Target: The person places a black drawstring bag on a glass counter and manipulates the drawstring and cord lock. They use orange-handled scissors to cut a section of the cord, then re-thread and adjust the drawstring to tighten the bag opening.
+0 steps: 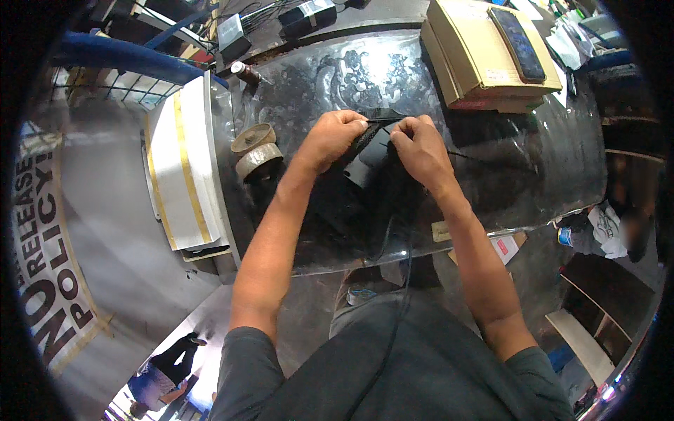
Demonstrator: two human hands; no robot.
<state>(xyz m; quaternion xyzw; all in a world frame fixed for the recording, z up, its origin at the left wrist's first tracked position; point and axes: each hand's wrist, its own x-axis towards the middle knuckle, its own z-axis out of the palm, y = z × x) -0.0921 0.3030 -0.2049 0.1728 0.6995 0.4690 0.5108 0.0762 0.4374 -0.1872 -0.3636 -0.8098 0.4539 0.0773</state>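
Observation:
Over the dark, shiny tabletop, a black mesh-like strip is stretched between my two hands. My left hand pinches its left end between thumb and fingers. On the other side my right hand pinches the strip with thumb and forefinger, close to the left fingertips. Part of the black material hangs below the left hand and blends into the dark surface, so its full shape is hard to make out. Two tape rolls lie left of my left hand.
A small brown bottle stands at the back left. At the far right, a cardboard box carries a phone. White panels with yellow tape border the table's left side. Black boxy devices sit behind. A person is at lower left.

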